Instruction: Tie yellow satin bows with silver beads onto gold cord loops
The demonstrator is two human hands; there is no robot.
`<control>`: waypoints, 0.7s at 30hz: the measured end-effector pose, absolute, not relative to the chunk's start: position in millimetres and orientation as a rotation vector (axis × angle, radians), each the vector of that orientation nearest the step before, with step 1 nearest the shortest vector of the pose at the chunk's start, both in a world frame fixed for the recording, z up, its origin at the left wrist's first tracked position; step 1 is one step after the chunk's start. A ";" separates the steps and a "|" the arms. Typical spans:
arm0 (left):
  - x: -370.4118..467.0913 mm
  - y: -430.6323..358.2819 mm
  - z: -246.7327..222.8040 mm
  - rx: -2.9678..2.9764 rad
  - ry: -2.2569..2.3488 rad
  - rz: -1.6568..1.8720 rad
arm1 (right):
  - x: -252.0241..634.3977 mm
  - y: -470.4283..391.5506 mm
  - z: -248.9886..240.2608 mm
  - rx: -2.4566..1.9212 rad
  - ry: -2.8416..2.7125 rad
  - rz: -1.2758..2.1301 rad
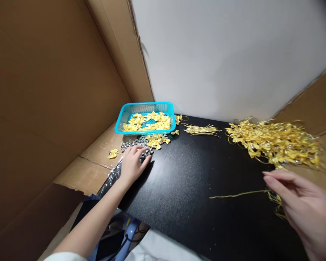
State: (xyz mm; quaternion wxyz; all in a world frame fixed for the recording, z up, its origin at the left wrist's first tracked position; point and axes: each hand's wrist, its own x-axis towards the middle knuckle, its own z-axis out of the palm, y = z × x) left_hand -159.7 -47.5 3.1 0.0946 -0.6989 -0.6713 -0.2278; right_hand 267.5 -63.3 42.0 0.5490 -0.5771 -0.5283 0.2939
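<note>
My left hand (pixel 133 164) reaches into a spread of small silvery beads (pixel 126 145), its fingers apart and bent over them; no held bead can be made out. Beside its fingertips lie loose yellow bows (pixel 156 140). On the right, my right hand (pixel 301 203) pinches thumb and forefinger together near a thin yellow cord (pixel 239 194), which stretches leftward over the black tabletop (pixel 179 181). More short yellow cords (pixel 275 203) show beside and partly behind that hand. What the pinching fingertips hold is too small to tell.
A turquoise basket (pixel 145 132) of yellow bows stands at the back left. Behind the middle lies a bundle of yellow cords (pixel 202 129). A large heap of finished-looking bows with beads (pixel 274 143) lies at the right. Cardboard walls (pixel 57 72) enclose the sides.
</note>
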 end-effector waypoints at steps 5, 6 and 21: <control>-143.0 0.1 10.6 -2.015 -2.095 -0.678 | 258.3 -62.2 33.2 -1.148 -1.339 0.747; -142.1 5.3 11.1 -2.029 -2.102 -0.680 | 257.6 -61.8 31.1 -1.133 -1.337 0.763; -101.4 -0.9 22.3 -2.161 -2.359 -1.561 | 225.1 -67.2 22.1 -1.094 -1.266 0.974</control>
